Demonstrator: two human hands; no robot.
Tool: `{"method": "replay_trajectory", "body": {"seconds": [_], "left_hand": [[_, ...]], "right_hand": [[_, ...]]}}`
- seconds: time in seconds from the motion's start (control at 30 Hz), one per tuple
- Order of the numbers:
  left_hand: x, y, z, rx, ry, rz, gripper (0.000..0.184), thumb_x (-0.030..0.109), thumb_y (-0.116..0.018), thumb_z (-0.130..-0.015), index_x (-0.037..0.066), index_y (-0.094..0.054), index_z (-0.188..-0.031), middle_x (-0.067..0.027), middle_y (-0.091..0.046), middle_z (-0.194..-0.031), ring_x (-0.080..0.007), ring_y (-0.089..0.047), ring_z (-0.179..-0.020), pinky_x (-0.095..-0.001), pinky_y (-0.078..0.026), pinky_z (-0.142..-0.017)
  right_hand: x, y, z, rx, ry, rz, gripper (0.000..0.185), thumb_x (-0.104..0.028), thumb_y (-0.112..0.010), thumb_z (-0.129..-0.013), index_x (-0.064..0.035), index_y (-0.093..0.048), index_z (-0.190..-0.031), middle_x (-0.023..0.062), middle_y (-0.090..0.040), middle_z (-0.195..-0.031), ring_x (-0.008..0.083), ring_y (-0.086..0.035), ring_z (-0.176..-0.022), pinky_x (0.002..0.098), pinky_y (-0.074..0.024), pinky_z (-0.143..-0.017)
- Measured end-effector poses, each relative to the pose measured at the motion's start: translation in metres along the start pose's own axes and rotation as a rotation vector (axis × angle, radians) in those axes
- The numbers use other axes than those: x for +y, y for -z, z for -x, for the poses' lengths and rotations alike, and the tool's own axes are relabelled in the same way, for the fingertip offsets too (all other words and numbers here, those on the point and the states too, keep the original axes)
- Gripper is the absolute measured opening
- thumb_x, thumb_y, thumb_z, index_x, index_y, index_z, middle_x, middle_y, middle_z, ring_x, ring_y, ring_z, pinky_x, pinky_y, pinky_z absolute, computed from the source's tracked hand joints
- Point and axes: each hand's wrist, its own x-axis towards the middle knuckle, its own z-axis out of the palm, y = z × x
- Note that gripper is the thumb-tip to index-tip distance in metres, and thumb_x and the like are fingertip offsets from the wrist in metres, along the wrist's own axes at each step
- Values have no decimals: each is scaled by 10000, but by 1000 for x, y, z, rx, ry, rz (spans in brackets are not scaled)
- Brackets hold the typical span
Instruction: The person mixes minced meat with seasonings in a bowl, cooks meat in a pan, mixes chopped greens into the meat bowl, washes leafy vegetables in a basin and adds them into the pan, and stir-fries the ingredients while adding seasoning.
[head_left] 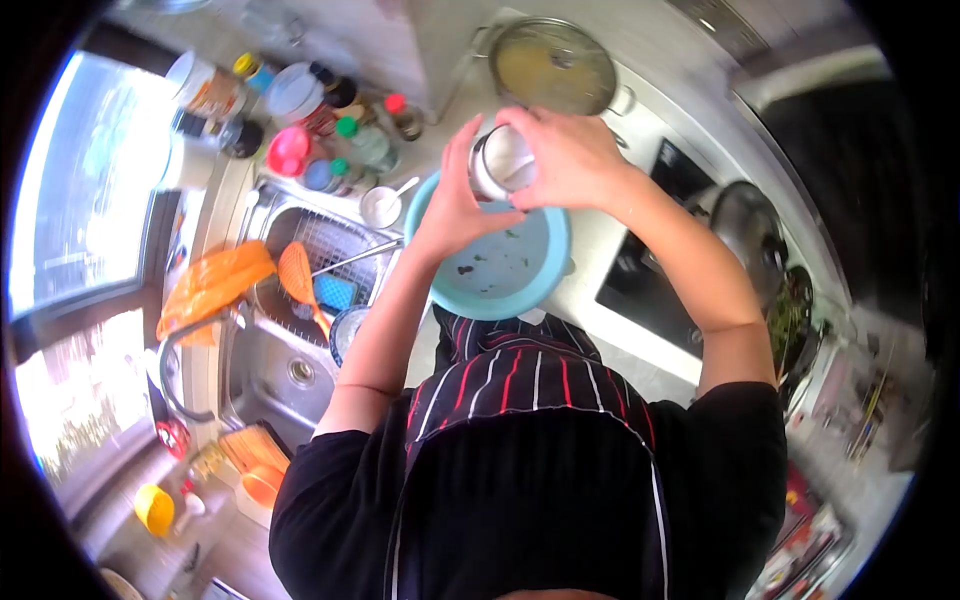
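Both hands are raised over a light blue basin [558, 262]. My right hand [572, 160] is closed around the rim of a small white jar [508, 160], which is tilted so its white inside shows. My left hand [452, 205] is curved against the left side of the same jar, thumb below and fingers above. Whether the pale streak inside is a spoon, I cannot tell. Shallow liquid with small dark and green bits lies in the basin. Left of it stands a small white bowl [380, 208] with a white spoon.
A lidded pot [553, 68] stands at the back. Several bottles and jars [370, 148] crowd the back left. The sink [268, 375] on the left holds an orange slotted spatula [296, 272]; a black cooktop [650, 295] and a dark wok lid [748, 240] are right.
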Motion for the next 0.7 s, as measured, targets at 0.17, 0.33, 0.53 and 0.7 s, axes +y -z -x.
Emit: {"method": "replay_trajectory", "body": {"seconds": [0.17,0.33,0.53,0.7], "left_hand": [[18,-85,-7,-210,-150,-106,906,127,-840,-530,38,-390,-1311,-132,-491,-1239,-246,-503,-1151,-358,-417,-975],[45,-182,2,-350,-210,25,889,86,-833,-520,29,-402,-1295,-118,-493,-1231,-227,-504,-1150,-346,-411,-975],[65,-312,26,-602,-384,52,873,79,-851,-538,47,-416,-1295,-103,-519,-1217,-211,-523,-1124,-339,-425,-964],[87,-412,61,-741,-385,61,871,94,-862,-530,52,-430,-1285,-100,-512,-1244,-213,-519,-1139,-338,-420,-970]], "right_hand": [[43,13,118,246,26,-207,844,-257,-815,-572,-147,-451,-1326,166,-535,-1252,328,-598,-1014,447,-495,-824],[92,4,253,594,-350,-858,632,-160,-830,-671,-83,-485,-1194,90,-510,-1050,78,-551,-649,215,-466,-576],[119,-39,374,807,-360,-932,167,-125,-629,-883,-23,-634,-1015,56,-594,-740,97,-548,-621,248,-438,-559],[146,-39,482,1070,-318,-532,77,-36,-583,-864,-13,-639,-912,104,-582,-736,214,-567,-644,294,-439,-582]]}}
